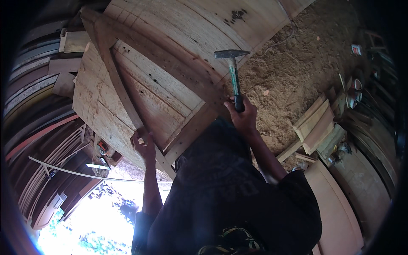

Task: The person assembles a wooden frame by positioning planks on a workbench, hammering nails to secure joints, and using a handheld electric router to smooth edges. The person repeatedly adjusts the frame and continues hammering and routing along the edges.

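Observation:
My right hand (244,115) is closed round the dark grip of a hammer (234,76). The hammer stands head up, its metal head over the table's right edge, and its handle shows worn green paint. A wooden frame (159,51) of joined boards lies across the plank worktable (91,87), narrowing toward the far left. My left hand (145,145) is at the near end of the frame's left rail, with its fingers bent round the wood. Whether something small is pinched in those fingers is too small to tell. My torso covers the frame's near right corner.
Stacked boards (32,83) line the left side. An orange and black tool (102,146) lies beyond my left hand. To the right is sawdust-covered ground (293,63), with wood offcuts (314,127) and a white container (356,49). Large panels (335,204) lean at the lower right.

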Demonstrator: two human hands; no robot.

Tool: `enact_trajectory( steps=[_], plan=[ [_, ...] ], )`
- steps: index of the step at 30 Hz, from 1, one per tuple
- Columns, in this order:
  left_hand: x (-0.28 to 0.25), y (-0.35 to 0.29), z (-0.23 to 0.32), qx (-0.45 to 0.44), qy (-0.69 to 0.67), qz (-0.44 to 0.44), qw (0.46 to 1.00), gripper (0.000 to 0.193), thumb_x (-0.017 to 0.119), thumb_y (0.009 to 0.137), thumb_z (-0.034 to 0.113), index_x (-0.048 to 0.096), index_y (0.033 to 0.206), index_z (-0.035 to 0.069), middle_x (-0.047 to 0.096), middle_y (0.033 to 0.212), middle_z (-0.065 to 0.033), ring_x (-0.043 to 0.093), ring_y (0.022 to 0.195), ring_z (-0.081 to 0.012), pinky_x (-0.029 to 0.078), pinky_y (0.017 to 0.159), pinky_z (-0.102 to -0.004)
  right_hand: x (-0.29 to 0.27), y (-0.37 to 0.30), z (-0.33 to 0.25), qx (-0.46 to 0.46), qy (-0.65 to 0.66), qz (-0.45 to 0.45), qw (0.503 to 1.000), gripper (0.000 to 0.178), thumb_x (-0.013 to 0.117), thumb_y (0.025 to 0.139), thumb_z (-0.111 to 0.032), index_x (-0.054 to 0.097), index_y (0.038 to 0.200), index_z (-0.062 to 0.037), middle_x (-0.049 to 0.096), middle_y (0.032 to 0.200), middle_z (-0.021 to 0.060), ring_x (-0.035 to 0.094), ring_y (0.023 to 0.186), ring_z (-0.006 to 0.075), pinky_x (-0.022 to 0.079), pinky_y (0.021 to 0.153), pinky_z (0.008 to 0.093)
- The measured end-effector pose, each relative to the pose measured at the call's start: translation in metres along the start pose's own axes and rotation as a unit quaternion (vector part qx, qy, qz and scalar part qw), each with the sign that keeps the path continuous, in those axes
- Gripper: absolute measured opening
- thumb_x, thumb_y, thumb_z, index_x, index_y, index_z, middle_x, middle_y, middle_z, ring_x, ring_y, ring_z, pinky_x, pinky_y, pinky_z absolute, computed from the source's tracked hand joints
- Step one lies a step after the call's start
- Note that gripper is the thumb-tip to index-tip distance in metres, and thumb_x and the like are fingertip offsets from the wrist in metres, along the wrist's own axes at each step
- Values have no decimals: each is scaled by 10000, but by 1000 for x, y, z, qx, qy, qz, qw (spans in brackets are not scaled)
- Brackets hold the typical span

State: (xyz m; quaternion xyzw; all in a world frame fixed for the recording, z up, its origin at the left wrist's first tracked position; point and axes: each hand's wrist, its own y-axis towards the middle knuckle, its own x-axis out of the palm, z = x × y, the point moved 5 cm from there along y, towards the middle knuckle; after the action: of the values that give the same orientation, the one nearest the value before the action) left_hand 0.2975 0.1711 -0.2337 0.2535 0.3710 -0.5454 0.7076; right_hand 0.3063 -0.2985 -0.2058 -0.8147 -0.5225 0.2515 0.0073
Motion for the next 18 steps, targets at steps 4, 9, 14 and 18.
enact_trajectory(
  steps=[4, 9, 14, 18],
  plan=[
    [7, 4, 9, 33, 9, -4, 999, 671, 948, 888, 271, 643, 1422, 3, 640, 1293, -150, 645, 1176, -279, 601, 727, -389, -2, 2, 4, -13, 9, 19, 1000, 215, 881, 957, -111, 746, 1097, -20, 725, 813, 11, 620, 742, 69, 529, 705, 288],
    [15, -4, 0, 6, -51, 11, 999, 636, 957, 873, 247, 650, 1364, -15, 630, 1243, -146, 621, 1140, -295, 569, 863, -435, -8, -2, 10, 37, -51, -6, 998, 278, 895, 947, -188, 756, 1125, -26, 753, 828, 74, 712, 749, 156, 574, 726, 347],
    [11, 9, 12, 31, 3, 14, 999, 624, 949, 824, 247, 638, 1300, -8, 629, 1172, -161, 605, 1094, -336, 516, 977, -472, 2, 4, 11, -41, -17, 22, 999, 282, 888, 947, -197, 766, 1122, -14, 777, 873, 113, 788, 833, 222, 603, 780, 395],
    [13, 19, 18, -4, -2, -5, 1000, 663, 939, 816, 278, 619, 1329, 5, 631, 1189, -174, 613, 1129, -356, 514, 983, -483, 0, 5, 15, -9, 1, 21, 1000, 334, 904, 935, -269, 767, 1092, -8, 770, 869, 121, 761, 818, 224, 594, 780, 396]
  ],
)
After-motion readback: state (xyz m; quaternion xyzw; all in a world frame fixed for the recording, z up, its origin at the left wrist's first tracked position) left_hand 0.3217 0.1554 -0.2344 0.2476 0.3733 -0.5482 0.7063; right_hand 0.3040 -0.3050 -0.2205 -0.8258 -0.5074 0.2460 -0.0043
